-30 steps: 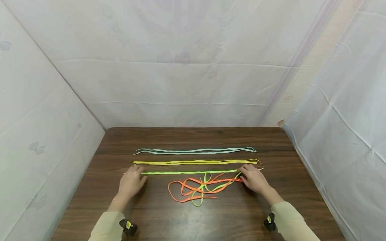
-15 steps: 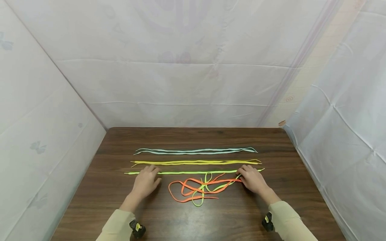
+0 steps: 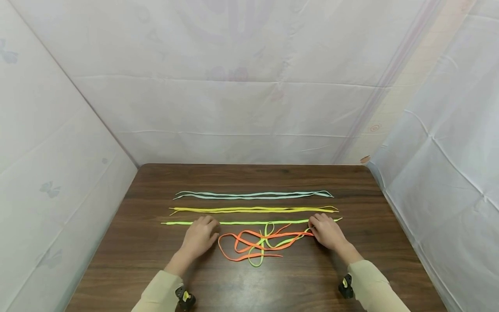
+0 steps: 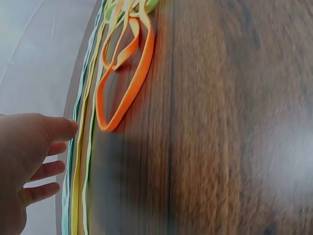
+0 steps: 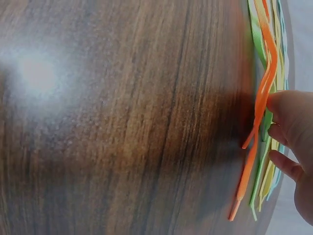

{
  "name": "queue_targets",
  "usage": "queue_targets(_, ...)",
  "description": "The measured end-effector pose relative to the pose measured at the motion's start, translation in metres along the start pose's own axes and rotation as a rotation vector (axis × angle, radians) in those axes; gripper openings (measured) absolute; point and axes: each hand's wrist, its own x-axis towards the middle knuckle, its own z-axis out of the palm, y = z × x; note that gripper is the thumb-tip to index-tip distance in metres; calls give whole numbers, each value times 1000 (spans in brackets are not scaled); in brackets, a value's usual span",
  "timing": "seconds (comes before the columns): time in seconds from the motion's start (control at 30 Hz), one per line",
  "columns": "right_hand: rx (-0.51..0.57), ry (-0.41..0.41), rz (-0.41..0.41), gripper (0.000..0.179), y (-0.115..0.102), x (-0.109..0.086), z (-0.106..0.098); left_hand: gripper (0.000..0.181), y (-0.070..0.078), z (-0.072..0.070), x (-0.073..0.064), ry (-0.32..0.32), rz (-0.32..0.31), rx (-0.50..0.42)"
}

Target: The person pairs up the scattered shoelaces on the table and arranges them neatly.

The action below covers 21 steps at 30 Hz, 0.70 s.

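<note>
Across the table lies a straight light green shoelace [image 3: 253, 222], its right end beyond my right hand. My left hand [image 3: 200, 236] rests over its left part with fingers relaxed and spread, as the left wrist view shows. My right hand [image 3: 326, 230] has its fingertips down on the green lace near its right end, thumb [image 5: 276, 100] beside the orange lace. An orange shoelace [image 3: 243, 259] lies in loose loops nearer the body, tangled with more green lace [image 3: 255, 264]. Some strands under the right hand are hidden.
Farther back, a yellow shoelace [image 3: 253, 210] and a pale mint shoelace [image 3: 249, 198] lie straight and doubled, parallel to the green one. The dark wood table [image 3: 249, 173] ends against white sheeting [image 3: 234, 108] behind and at both sides.
My left hand has slid rightward along the green lace from its left end, uncovering that end. The right hand stays in nearly the same place; the other laces lie as before.
</note>
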Motion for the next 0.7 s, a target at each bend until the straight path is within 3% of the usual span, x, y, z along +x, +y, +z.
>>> queue_targets(0.2, 32, 5, -14, 21, -3, 1, -7, 23, 11, 3, 1, 24, 49, -29)
queue_targets(0.7, 102, 77, -10, 20, -9, 1, -24, 13, 45, 17, 10, 15, 85, -85)
